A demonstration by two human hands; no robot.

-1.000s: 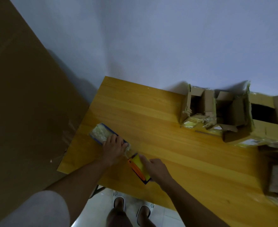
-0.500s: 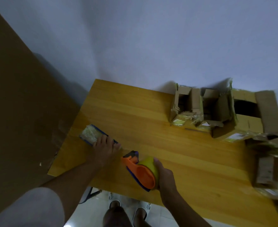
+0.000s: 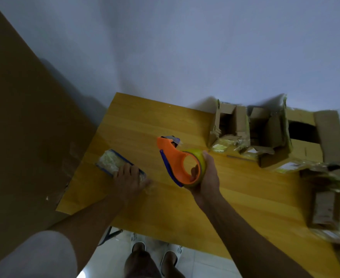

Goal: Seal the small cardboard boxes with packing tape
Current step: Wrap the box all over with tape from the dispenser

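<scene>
A small flat box (image 3: 113, 163) with blue edges, wrapped in shiny tape, lies near the left edge of the wooden table (image 3: 165, 121). My left hand (image 3: 128, 180) rests flat on its near end, pressing it down. My right hand (image 3: 205, 177) holds an orange and blue tape dispenser (image 3: 177, 157) with a yellowish roll, lifted above the table to the right of the box, cutter end pointing away from me. A crinkled tail of clear tape (image 3: 151, 187) lies by my left hand.
Several torn, open cardboard boxes (image 3: 269, 135) with tape scraps stand along the back right by the wall. More cardboard pieces (image 3: 325, 209) lie at the right edge. A large brown cardboard sheet (image 3: 24, 127) leans at the left. My feet in slippers (image 3: 155, 255) show below the table's near edge.
My right hand has pulled the dispenser off the box, lifted it and carried it up and to the right. My left hand stays on the box.
</scene>
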